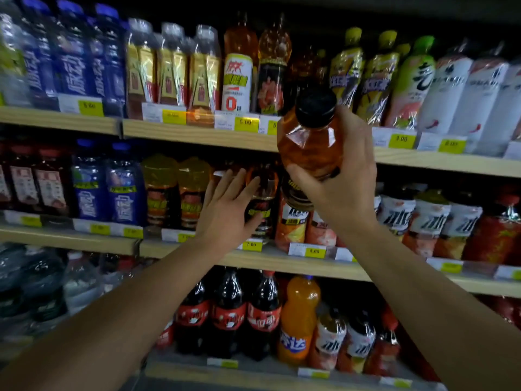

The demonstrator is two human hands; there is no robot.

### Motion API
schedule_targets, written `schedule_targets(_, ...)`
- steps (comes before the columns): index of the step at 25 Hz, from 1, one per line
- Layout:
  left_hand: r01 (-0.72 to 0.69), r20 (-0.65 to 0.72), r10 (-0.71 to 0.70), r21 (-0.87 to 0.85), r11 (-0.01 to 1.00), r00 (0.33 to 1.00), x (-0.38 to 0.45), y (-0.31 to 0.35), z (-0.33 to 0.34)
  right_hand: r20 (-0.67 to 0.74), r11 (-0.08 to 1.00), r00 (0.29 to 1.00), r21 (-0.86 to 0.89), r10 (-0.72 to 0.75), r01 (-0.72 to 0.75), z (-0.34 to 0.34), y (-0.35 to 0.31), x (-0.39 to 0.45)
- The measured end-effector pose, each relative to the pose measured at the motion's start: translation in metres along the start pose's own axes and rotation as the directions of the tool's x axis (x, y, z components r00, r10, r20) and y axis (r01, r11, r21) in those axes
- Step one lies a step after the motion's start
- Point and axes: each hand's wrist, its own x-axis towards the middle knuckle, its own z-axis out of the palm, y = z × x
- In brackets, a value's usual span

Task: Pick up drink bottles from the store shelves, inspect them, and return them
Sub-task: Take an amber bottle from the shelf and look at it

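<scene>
Up front, the right hand's grip wraps the amber bottle.

The bottle is clear, glossy plastic with faceted shoulders and a matt black ribbed cap. The shelves have pale wood-grain edges with a dull finish. Price tags look like paper. Shelved bottles' labels are shiny film.

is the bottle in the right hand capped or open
Capped. A black cap sits on the neck of the amber bottle gripped in the right hand. Whether its seal is broken cannot be told.
</scene>
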Motion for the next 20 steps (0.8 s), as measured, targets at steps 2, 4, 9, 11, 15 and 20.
schedule_targets(2, 0.021, 0.022, -0.02, -0.029, 0.999, 1.0, -0.017, -0.004, 0.007, 0.048, 0.997, 0.996, 0.009, 0.073, -0.074, 0.012, 0.002, -0.019)
schedule_targets(4, 0.036, 0.04, -0.034, -0.06, 0.998, 0.999, -0.031, -0.011, 0.013, 0.059, 0.987, 0.986, 0.021, 0.157, -0.159, 0.024, 0.008, -0.034)
schedule_targets(9, 0.066, 0.115, -0.06, -0.049, 0.997, 0.992, -0.063, -0.034, 0.031, 0.057, 0.941, 0.941, 0.033, 0.335, -0.337, 0.063, 0.028, -0.056)
schedule_targets(11, 0.088, 0.146, -0.079, -0.056, 0.995, 0.986, -0.073, -0.044, 0.043, 0.055, 0.927, 0.927, 0.032, 0.371, -0.373, 0.079, 0.034, -0.059)
schedule_targets(15, 0.098, 0.203, -0.085, -0.053, 0.994, 0.976, -0.081, -0.061, 0.061, 0.033, 0.92, 0.921, 0.044, 0.389, -0.39, 0.102, 0.037, -0.051)
schedule_targets(20, 0.084, 0.255, -0.073, -0.033, 0.996, 0.964, -0.089, -0.067, 0.08, -0.038, 0.911, 0.912, 0.089, 0.408, -0.404, 0.116, 0.039, -0.043)
